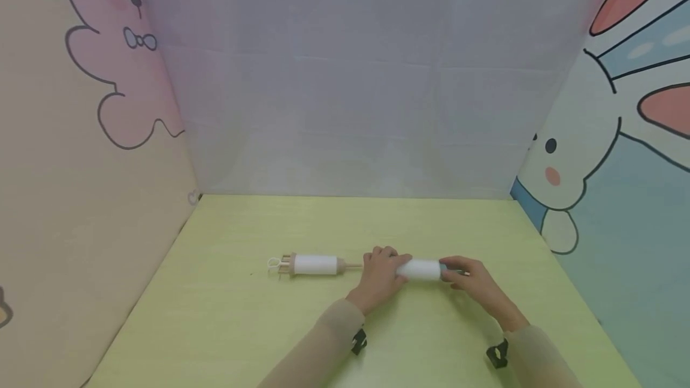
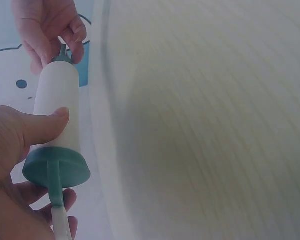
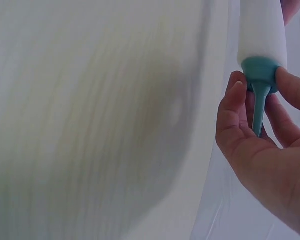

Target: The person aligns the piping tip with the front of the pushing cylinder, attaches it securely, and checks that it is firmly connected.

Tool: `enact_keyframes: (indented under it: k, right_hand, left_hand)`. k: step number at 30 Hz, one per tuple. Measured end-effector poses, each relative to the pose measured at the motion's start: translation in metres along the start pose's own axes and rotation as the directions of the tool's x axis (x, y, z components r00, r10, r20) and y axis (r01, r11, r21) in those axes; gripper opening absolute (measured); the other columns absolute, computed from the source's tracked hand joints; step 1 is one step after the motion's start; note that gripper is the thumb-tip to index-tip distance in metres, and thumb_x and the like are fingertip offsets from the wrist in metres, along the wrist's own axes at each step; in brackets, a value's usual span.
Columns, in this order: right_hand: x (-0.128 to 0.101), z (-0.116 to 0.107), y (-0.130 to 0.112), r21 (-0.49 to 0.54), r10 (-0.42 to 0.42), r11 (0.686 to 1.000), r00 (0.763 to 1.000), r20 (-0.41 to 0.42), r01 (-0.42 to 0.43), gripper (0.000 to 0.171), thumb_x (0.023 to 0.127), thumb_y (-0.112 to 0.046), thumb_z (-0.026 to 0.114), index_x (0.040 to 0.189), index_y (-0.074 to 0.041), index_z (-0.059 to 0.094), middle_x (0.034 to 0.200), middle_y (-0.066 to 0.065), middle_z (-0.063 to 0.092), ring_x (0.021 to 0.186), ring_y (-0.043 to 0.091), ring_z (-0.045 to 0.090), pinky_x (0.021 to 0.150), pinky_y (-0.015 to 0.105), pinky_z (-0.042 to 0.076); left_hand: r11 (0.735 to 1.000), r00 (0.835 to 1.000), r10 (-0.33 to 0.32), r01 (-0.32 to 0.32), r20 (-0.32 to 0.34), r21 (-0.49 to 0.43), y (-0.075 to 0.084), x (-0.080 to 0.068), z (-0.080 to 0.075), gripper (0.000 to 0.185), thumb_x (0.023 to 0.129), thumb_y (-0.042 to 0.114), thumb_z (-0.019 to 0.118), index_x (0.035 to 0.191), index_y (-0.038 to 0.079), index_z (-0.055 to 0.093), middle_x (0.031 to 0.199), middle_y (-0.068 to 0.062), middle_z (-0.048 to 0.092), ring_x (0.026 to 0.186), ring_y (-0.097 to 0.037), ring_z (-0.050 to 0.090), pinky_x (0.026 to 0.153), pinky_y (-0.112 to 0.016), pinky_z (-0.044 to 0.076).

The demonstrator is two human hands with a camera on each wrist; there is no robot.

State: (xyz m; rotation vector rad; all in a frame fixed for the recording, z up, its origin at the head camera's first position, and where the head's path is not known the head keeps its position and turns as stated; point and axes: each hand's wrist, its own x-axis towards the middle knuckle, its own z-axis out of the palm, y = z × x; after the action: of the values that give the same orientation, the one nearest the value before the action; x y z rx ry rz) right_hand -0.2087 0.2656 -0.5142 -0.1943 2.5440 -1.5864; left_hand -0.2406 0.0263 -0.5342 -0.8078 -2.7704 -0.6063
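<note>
Cartoon-rabbit walls ring the green worktop; my left hand grips the syringe lying crosswise, my right hand pinching its teal nozzle.

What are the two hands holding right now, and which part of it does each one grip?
Both hold one white syringe. The left hand grips the barrel near its teal flange; the right hand pinches the teal nozzle.
</note>
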Motion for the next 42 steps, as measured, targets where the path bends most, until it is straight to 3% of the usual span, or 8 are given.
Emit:
enact_keyframes:
  k: [14,29,42]
  right_hand:
    - [0.012,0.001,0.011,-0.042,0.096,0.994,0.995,-0.03,-0.097,0.043,0.089,-0.024,0.064,0.123,0.001,0.057,0.12,0.021,0.058,0.091,0.022,0.058,0.07,0.033,0.05]
    - [0.023,0.006,0.017,-0.062,0.12,0.991,0.992,-0.029,-0.121,0.038,0.091,-0.013,0.06,0.122,0.008,0.054,0.115,0.026,0.058,0.077,0.024,0.056,0.058,0.032,0.049]
    - [0.02,0.004,0.019,-0.05,0.116,0.992,0.993,-0.015,-0.117,0.042,0.088,-0.021,0.065,0.123,0.002,0.057,0.106,0.016,0.061,0.071,0.018,0.055,0.055,0.028,0.047]
  left_hand:
    - [1.0,1.0,-0.015,0.015,0.002,-0.002,-0.006,0.006,0.016,0.044,0.081,0.035,0.07,0.124,0.031,0.06,0.112,0.001,0.06,0.102,-0.022,0.05,0.081,-0.04,0.038]
    - [0.998,0.996,-0.054,0.056,0.077,-0.023,-0.01,0.01,0.021,0.046,0.081,0.034,0.07,0.125,0.03,0.06,0.114,-0.001,0.06,0.103,-0.023,0.05,0.083,-0.042,0.038]
    - [0.996,0.993,-0.077,0.079,0.084,-0.031,-0.009,0.01,0.021,0.048,0.079,0.035,0.071,0.125,0.029,0.06,0.114,-0.001,0.06,0.104,-0.023,0.049,0.084,-0.042,0.036]
